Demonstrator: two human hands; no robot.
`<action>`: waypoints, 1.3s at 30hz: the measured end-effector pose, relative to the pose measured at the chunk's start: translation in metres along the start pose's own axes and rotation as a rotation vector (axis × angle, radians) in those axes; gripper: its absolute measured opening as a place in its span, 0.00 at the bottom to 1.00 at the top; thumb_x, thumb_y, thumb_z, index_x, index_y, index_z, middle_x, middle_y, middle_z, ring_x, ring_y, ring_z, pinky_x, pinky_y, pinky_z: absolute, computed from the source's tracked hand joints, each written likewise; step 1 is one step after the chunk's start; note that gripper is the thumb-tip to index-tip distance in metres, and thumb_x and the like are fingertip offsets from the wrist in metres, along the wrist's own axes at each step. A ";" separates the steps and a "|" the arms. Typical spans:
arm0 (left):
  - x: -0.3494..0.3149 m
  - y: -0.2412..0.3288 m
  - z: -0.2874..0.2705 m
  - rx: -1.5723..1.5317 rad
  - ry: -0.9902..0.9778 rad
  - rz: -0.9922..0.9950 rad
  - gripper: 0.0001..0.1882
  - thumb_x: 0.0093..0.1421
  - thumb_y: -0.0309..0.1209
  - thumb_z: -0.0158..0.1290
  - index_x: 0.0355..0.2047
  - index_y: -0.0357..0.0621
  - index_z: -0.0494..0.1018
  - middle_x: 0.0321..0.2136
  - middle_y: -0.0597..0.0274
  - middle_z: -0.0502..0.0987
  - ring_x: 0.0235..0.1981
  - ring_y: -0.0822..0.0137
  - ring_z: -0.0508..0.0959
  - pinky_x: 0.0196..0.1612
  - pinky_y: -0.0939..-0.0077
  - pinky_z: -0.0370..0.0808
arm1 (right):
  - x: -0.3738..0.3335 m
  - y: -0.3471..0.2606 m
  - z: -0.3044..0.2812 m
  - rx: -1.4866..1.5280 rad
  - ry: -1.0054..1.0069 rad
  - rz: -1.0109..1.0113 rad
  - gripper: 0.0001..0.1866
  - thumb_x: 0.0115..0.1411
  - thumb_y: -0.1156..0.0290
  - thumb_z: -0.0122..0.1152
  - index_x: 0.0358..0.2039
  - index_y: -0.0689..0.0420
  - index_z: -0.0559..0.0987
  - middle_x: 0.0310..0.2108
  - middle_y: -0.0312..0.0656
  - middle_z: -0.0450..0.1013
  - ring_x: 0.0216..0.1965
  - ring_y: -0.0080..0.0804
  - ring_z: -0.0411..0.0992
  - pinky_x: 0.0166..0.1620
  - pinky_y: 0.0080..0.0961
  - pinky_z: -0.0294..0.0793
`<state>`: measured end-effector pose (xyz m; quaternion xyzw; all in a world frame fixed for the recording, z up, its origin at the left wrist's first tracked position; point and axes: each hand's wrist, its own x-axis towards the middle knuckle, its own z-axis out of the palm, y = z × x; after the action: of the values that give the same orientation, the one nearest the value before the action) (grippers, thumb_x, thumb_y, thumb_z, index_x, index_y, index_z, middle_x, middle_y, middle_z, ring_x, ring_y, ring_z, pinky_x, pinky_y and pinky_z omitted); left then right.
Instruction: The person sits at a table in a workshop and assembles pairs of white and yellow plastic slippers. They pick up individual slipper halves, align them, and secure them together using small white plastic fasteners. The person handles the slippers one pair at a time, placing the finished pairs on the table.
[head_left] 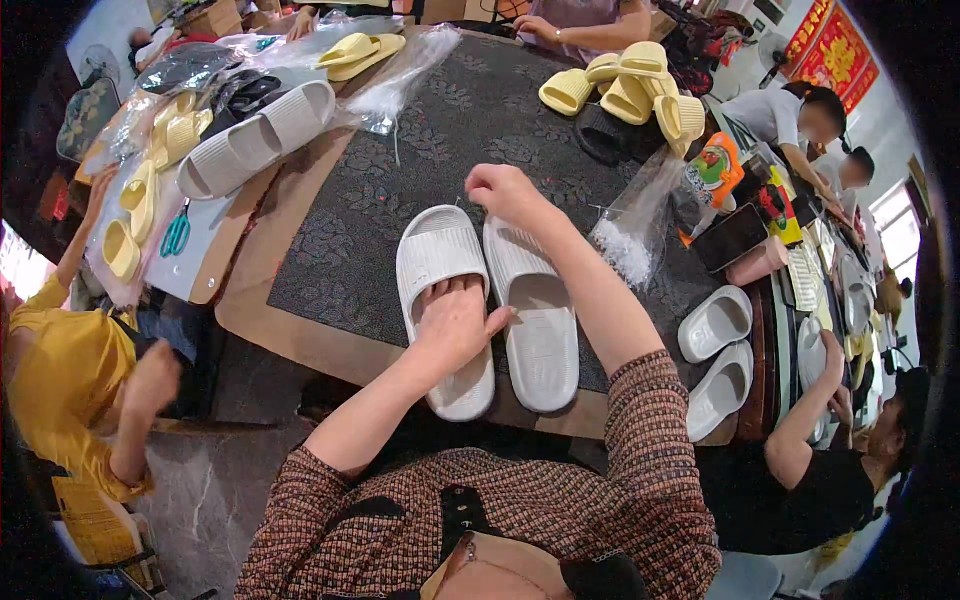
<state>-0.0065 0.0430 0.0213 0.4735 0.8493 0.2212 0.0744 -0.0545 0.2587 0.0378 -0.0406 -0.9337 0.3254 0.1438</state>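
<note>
A pair of pale grey slide slippers lies side by side in front of me, toes pointing away. My left hand point(452, 322) reaches into the left slipper point(442, 240), its fingertips hidden under the ribbed strap. Its thumb rests across the inner edge of the right slipper point(542, 365), so the hand grips the left slipper by its side. Above the toe of the right slipper is my right hand point(508, 195), its fingers curled together. What its fingertips hold, if anything, is too small to make out. The slippers rest on a dark patterned mat point(345, 235).
Another grey pair point(718, 325) lies at the right edge. Yellow slippers point(630, 85) are piled at the far right, near a plastic bag of white bits point(625, 250), a phone point(730, 238) and a pink cup point(757, 262). Teal scissors point(176, 232) lie left. Co-workers sit around.
</note>
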 end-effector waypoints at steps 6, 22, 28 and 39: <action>0.000 -0.001 0.003 0.008 0.043 0.022 0.38 0.57 0.50 0.52 0.53 0.25 0.60 0.51 0.35 0.67 0.55 0.40 0.65 0.56 0.50 0.59 | 0.015 -0.004 0.017 -0.071 -0.097 -0.059 0.06 0.51 0.74 0.58 0.30 0.59 0.78 0.30 0.49 0.77 0.34 0.44 0.76 0.38 0.35 0.74; 0.019 0.005 -0.062 -0.713 0.391 0.124 0.11 0.57 0.22 0.51 0.40 0.31 0.72 0.36 0.50 0.76 0.31 0.62 0.78 0.33 0.71 0.74 | -0.086 -0.052 -0.014 0.490 0.328 0.035 0.04 0.55 0.78 0.56 0.32 0.61 0.77 0.26 0.36 0.74 0.30 0.19 0.71 0.33 0.20 0.71; 0.065 -0.004 -0.041 -0.948 0.101 -0.080 0.08 0.61 0.29 0.52 0.38 0.37 0.73 0.26 0.67 0.76 0.25 0.79 0.73 0.26 0.86 0.70 | -0.091 -0.060 -0.009 0.721 0.360 0.134 0.04 0.59 0.80 0.55 0.35 0.63 0.77 0.30 0.33 0.74 0.34 0.18 0.69 0.39 0.16 0.69; 0.057 -0.005 -0.031 -1.295 0.169 -0.176 0.04 0.59 0.30 0.55 0.32 0.44 0.76 0.17 0.77 0.69 0.15 0.85 0.63 0.17 0.89 0.58 | -0.098 -0.052 0.007 0.680 0.489 0.167 0.07 0.57 0.78 0.58 0.38 0.61 0.76 0.30 0.33 0.74 0.34 0.17 0.70 0.39 0.17 0.71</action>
<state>-0.0513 0.0787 0.0515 0.2428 0.5831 0.7170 0.2949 0.0379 0.1973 0.0411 -0.1425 -0.7053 0.6060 0.3392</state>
